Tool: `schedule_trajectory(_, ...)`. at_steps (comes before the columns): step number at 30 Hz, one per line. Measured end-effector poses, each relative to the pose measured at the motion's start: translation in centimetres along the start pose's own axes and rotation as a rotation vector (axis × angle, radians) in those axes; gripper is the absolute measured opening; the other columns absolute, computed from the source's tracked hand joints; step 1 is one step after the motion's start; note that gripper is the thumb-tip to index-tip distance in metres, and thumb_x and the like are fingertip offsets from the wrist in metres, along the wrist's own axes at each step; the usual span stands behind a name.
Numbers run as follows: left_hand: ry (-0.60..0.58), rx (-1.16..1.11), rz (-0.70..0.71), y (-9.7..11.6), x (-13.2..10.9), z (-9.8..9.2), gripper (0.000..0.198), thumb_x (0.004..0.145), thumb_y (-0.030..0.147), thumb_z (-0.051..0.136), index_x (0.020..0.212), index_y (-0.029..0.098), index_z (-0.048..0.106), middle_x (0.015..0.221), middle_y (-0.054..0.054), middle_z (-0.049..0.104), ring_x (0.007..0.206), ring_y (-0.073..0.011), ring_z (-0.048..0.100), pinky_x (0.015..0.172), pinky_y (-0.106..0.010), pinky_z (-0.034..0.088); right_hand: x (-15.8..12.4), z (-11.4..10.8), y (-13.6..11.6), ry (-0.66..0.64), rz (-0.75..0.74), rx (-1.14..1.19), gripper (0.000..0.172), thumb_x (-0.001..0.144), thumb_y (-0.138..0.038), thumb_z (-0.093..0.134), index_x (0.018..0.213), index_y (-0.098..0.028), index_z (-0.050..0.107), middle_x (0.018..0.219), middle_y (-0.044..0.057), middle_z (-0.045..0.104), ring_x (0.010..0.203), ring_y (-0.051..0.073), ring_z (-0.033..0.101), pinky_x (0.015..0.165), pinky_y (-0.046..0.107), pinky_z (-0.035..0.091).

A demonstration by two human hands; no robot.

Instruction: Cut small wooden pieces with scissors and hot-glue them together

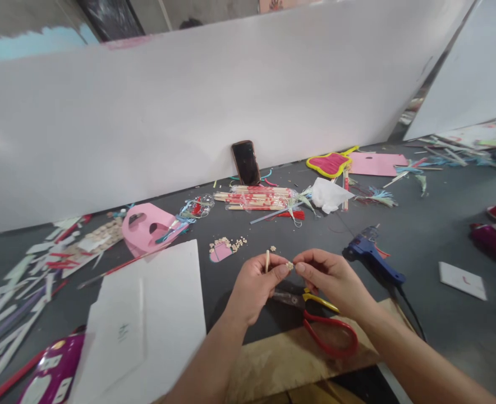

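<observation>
The left hand (252, 286) pinches a small, knobbly, beige piece (290, 266) between thumb and index finger, and a short, pale, wooden-looking stick (267, 261) stands up from the same hand. The right hand (330, 279) is almost closed, its thumb and index fingertips meeting at this piece; whether it also grips, I cannot tell. The piece is above the dark grey table (269, 227), between the hands. The step in hand seems to be fine fingertip work on this one piece. The next move, in my judgement, calls for a steady left pinch and a small, gentle action of the right fingers, away from the metal scissors with red and yellow handles (304, 306) lying beneath.
</observation>
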State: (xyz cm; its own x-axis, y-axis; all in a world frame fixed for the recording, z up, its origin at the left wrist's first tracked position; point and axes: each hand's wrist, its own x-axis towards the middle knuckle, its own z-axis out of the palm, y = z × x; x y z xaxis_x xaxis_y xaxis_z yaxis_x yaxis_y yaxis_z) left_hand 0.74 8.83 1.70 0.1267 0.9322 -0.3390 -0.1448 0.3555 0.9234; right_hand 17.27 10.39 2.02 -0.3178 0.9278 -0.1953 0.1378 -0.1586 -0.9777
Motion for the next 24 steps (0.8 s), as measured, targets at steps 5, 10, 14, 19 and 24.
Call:
schedule_trajectory(5,0.088,0.246,0.136,0.4,-0.6,0.2,0.019,0.073,0.034,0.065,0.077,0.016,0.068,0.056,0.004,0.052,0.052,-0.0083,0.039,0.05,-0.021,0.032,-0.5,0.3,0.1,0.062,-0.117,-0.156,0.021,0.079,-0.041,0.061,0.082,-0.021,0.064,0.062,-0.002,0.056,0.05,0.009,0.046,0.043,0.02,0.036)
schedule_trajectory(10,0.125,0.355,0.192,0.5,-0.9,0.3,0.015,0.074,0.031,0.063,0.08,0.018,0.068,0.063,0.002,0.057,0.056,-0.0108,0.043,0.054,-0.021,0.035,-1.0,0.6,0.3,0.154,-0.29,-0.369,0.016,0.083,-0.036,0.057,0.081,-0.023,0.065,0.071,0.002,0.063,0.061,0.014,0.055,0.052,0.023,0.041)
schedule_trajectory(14,0.112,0.301,0.154,0.2,-1.3,-0.1,0.02,0.075,0.032,0.062,0.091,0.019,0.064,0.073,0.003,0.056,0.052,-0.0075,0.036,0.05,-0.019,0.031,-1.6,-0.7,-0.1,0.262,-0.35,-0.455,0.015,0.084,-0.035,0.056,0.081,-0.023,0.065,0.074,0.002,0.064,0.063,0.014,0.056,0.054,0.023,0.042)
schedule_trajectory(19,0.134,0.277,0.027,-0.3,-2.3,-1.2,0.033,0.077,0.043,0.059,0.097,0.017,0.06,0.056,0.007,0.035,0.047,-0.0073,0.025,0.044,-0.019,0.018,-2.8,-7.0,-1.8,0.73,-0.214,-0.492,0.02,0.079,-0.041,0.061,0.082,-0.022,0.065,0.06,0.0,0.059,0.05,0.011,0.047,0.048,0.024,0.036)
schedule_trajectory(24,0.201,0.258,-0.003,-0.8,-3.5,-1.8,0.045,0.072,0.053,0.061,0.098,0.016,0.06,0.052,0.008,0.027,0.046,-0.0077,0.023,0.044,-0.02,0.016,-3.3,-15.4,-1.4,0.925,0.037,-0.443,0.02,0.077,-0.036,0.066,0.08,-0.016,0.065,0.051,-0.001,0.052,0.046,0.01,0.042,0.047,0.027,0.033)
